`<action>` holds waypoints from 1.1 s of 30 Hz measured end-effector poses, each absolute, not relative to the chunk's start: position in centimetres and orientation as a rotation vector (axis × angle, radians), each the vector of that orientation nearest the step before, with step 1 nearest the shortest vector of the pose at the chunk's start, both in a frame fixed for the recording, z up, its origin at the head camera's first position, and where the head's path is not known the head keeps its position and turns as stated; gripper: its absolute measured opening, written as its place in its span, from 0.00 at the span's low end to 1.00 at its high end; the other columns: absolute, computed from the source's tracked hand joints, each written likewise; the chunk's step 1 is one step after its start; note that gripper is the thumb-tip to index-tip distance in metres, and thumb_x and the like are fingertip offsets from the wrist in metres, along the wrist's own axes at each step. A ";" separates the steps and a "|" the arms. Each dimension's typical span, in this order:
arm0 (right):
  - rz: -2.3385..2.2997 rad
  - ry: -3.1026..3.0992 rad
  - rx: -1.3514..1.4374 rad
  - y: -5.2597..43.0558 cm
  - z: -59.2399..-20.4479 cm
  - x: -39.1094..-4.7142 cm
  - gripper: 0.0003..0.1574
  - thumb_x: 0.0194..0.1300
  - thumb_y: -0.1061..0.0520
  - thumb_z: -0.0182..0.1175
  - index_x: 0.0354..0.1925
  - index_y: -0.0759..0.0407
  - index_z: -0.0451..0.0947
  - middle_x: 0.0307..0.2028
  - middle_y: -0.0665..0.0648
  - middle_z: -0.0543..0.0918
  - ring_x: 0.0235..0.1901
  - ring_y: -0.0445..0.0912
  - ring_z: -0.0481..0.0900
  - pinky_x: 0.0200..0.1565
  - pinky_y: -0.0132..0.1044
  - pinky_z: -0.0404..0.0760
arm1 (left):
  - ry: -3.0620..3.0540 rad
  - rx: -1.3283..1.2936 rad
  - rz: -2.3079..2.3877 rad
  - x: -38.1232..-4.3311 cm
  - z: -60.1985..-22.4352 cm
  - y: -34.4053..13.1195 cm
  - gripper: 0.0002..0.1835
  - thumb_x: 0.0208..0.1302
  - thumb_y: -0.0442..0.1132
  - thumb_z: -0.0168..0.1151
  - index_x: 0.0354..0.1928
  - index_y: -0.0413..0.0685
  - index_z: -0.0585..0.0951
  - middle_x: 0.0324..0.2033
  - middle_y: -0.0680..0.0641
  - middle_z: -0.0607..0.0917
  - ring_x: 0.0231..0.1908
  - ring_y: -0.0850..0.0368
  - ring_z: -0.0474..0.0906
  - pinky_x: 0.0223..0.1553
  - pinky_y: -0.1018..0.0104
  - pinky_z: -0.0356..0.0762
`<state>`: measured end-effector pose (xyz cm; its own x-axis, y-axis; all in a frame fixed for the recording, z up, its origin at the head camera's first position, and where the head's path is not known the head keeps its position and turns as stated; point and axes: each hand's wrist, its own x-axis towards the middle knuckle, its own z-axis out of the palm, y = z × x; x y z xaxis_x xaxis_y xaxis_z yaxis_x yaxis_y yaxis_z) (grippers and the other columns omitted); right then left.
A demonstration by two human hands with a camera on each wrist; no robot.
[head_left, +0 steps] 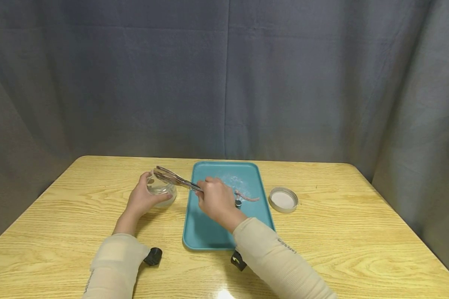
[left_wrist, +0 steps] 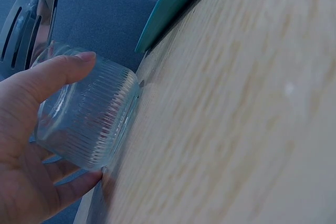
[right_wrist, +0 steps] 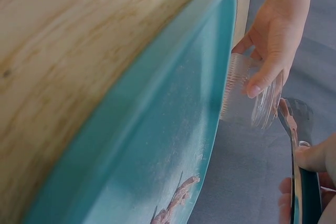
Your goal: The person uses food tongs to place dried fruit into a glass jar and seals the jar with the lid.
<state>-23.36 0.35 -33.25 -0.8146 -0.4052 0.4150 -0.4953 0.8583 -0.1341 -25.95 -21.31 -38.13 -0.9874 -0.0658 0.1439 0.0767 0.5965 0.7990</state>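
Observation:
My left hand [head_left: 140, 200] grips a clear ribbed glass jar [left_wrist: 89, 114] around its side, thumb on the near side and fingers on the far side. The jar's base is right at the tabletop, left of the tray. In my right hand [head_left: 218, 201] is a pair of metal tongs [head_left: 173, 178] with dark handles, reaching leftward over the tray's edge. Their slotted heads overlap the jar's mouth in the head view. A thin pinkish, twisted strip [head_left: 248, 198] lies on the teal tray [head_left: 202, 234], just right of my right hand.
White powdery smudges [head_left: 235, 180] mark the far half of the tray. A round lid [head_left: 283, 200] lies with its inside up on the wooden table [head_left: 340, 232], right of the tray. Grey curtains [head_left: 224, 83] hang behind the table and at its sides.

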 end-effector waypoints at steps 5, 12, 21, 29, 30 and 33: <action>0.330 -2.649 0.668 0.3 -33.3 -23.3 0.12 0.58 0.51 0.55 0.42 0.49 0.78 0.26 0.47 0.71 0.24 0.41 0.69 0.19 0.31 0.68 | -2.661 -0.010 -1.347 -25.9 -38.1 -21.3 0.52 0.41 0.51 0.68 0.64 0.44 0.47 0.57 0.33 0.60 0.54 0.34 0.57 0.49 0.44 0.58; 0.343 -2.633 0.675 0.2 -33.4 -23.4 0.11 0.58 0.51 0.56 0.40 0.49 0.78 0.25 0.47 0.71 0.23 0.42 0.68 0.19 0.32 0.68 | -2.655 -0.018 -1.351 -25.9 -38.2 -21.4 0.52 0.41 0.51 0.68 0.64 0.44 0.47 0.57 0.33 0.61 0.54 0.34 0.57 0.49 0.44 0.58; 0.374 -2.639 0.669 0.4 -33.6 -23.5 0.12 0.57 0.51 0.56 0.41 0.50 0.78 0.25 0.47 0.71 0.25 0.42 0.70 0.19 0.32 0.69 | -2.656 -0.024 -1.353 -25.9 -38.2 -21.3 0.52 0.41 0.50 0.68 0.64 0.43 0.47 0.57 0.32 0.60 0.53 0.34 0.58 0.49 0.45 0.58; 0.400 -2.627 0.678 1.1 -33.2 -23.4 0.14 0.57 0.52 0.56 0.43 0.53 0.77 0.29 0.49 0.74 0.28 0.44 0.72 0.21 0.33 0.71 | -2.657 -0.021 -1.347 -26.0 -38.1 -21.3 0.52 0.41 0.51 0.68 0.63 0.42 0.48 0.57 0.33 0.61 0.53 0.35 0.59 0.49 0.45 0.58; 0.405 -2.625 0.677 1.2 -33.1 -23.3 0.14 0.57 0.52 0.56 0.43 0.53 0.77 0.29 0.49 0.74 0.28 0.44 0.72 0.21 0.33 0.71 | -2.657 -0.021 -1.346 -26.0 -38.1 -21.4 0.52 0.41 0.51 0.68 0.63 0.42 0.48 0.57 0.33 0.61 0.53 0.35 0.58 0.49 0.45 0.58; 0.440 -2.627 0.668 1.5 -32.7 -23.3 0.14 0.57 0.52 0.56 0.42 0.53 0.78 0.28 0.49 0.73 0.27 0.43 0.72 0.19 0.33 0.69 | -2.659 -0.020 -1.347 -26.0 -38.2 -21.4 0.52 0.41 0.51 0.68 0.63 0.42 0.48 0.57 0.33 0.61 0.53 0.35 0.58 0.49 0.45 0.58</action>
